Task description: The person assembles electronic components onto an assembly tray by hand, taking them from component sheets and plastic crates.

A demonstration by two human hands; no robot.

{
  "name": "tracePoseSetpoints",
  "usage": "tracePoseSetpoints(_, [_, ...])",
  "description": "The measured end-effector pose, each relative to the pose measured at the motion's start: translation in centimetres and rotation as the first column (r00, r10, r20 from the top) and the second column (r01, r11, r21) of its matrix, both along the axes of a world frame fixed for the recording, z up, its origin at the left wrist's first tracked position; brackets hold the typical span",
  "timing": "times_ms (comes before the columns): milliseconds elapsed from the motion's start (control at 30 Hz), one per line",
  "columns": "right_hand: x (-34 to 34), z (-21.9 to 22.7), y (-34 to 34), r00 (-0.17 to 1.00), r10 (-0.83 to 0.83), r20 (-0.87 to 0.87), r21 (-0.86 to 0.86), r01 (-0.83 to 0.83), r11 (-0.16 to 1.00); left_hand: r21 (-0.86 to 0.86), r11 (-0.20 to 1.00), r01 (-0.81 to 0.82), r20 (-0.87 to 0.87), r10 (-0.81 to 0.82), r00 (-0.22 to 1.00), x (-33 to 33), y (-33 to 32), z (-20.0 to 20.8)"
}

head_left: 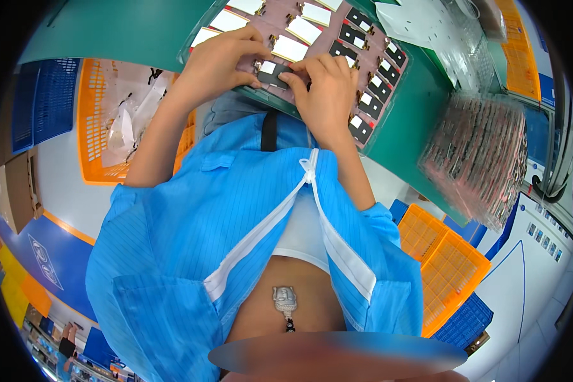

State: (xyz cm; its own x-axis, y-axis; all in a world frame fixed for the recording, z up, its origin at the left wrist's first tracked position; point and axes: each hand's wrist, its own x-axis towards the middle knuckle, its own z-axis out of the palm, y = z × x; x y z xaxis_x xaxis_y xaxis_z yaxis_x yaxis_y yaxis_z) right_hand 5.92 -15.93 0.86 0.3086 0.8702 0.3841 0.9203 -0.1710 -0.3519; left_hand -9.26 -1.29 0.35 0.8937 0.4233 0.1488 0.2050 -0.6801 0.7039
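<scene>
Since one dark flat piece (270, 77) is gripped from both sides, it appears to be kept steady and level at the near edge of the tray (330, 33). The left hand (226, 60) pinches its left end between thumb and fingers; the right hand (328, 83) grasps its right end, though how firmly cannot be told, nor whether the piece rests on the tray's lining or is slightly lifted. White pieces (290, 49) and black pieces (375, 89) lie in rows on the tray, presumably spaced so each can be picked singly. To the tray's right stands a stack of filled trays (477, 156), apparently piled to save space; an orange crate (88, 130) sits to its left.
</scene>
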Motion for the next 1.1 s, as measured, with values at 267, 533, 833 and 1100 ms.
tracePoseSetpoints(267, [0.3,-0.1,0.2,0.991,-0.001,-0.131,-0.015,-0.001,1.000,0.002,0.999,-0.046,-0.003,0.046,0.999,0.0,-0.1,0.1])
tracePoseSetpoints(533, [-1.0,-0.9,0.6,0.995,-0.042,0.095,0.028,0.039,0.999,-0.051,0.996,-0.076,0.011,0.076,0.997,0.1,-0.4,0.3])
tracePoseSetpoints(833, [-0.9,0.0,0.7,0.986,-0.140,-0.085,0.026,0.142,0.989,0.018,0.999,-0.051,-0.031,0.051,0.998,-0.4,-0.3,0.3])
tracePoseSetpoints(1100, [0.3,-0.1,-0.3,0.997,0.008,-0.077,0.192,0.007,0.981,0.002,0.999,0.034,-0.026,-0.034,0.999,-0.4,0.5,0.4])
